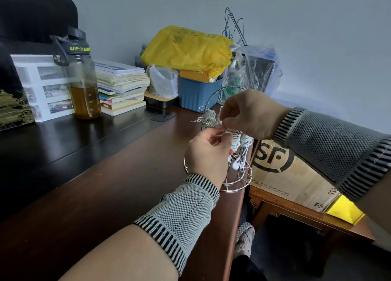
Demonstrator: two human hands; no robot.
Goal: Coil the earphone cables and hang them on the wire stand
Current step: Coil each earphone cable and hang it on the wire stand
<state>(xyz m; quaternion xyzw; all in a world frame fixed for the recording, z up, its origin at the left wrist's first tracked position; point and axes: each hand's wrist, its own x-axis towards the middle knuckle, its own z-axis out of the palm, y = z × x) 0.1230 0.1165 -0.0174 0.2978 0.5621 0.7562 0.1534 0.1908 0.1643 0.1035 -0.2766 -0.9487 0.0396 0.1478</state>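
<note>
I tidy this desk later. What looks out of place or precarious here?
The wire stand sits at the desk's right edge, its base ring about at the lip, while both hands work on earphones hanging from it. A nudge might tip it off.

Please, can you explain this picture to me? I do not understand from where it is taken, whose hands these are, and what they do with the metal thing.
There is no machine here. A person wears a camera on the head, so you look down at their own hands. The left hand and the right hand both pinch a white earphone cable at a wire stand, which stands near the desk edge. A coiled cable already hangs there, and earbuds dangle lower. Behind are a bottle, books, a yellow bag and, to the right, a cardboard box.
</note>
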